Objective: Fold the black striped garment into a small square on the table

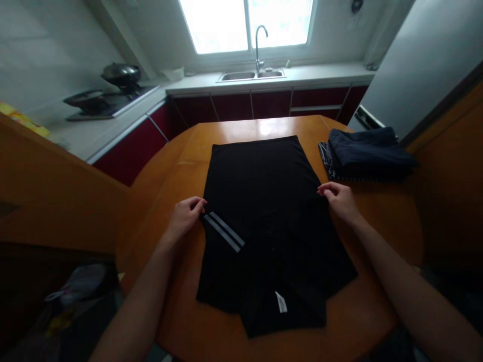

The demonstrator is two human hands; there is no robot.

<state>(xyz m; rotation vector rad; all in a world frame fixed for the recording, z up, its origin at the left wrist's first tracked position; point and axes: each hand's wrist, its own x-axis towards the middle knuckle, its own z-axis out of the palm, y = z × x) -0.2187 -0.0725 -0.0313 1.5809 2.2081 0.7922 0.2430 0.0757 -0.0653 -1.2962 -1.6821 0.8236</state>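
A black short-sleeved shirt [260,186] with a collar lies spread on the wooden table [177,181], its collar and white label towards me. The sleeve on the left is folded inward across the body and shows two grey stripes. My left hand [185,216] pinches the shirt's left edge beside that striped cuff. On the opposite edge, my right hand [338,200] has thumb and fingers closed on the fabric at about the same height. The sleeve on the right points outward and down.
A stack of folded dark clothes [370,151] sits at the table's right. Beyond the table are a counter with a sink [237,76] and tap [257,48] under a window. A stove [113,100] with a wok [88,99] and a lidded pot [121,74] stands at the left.
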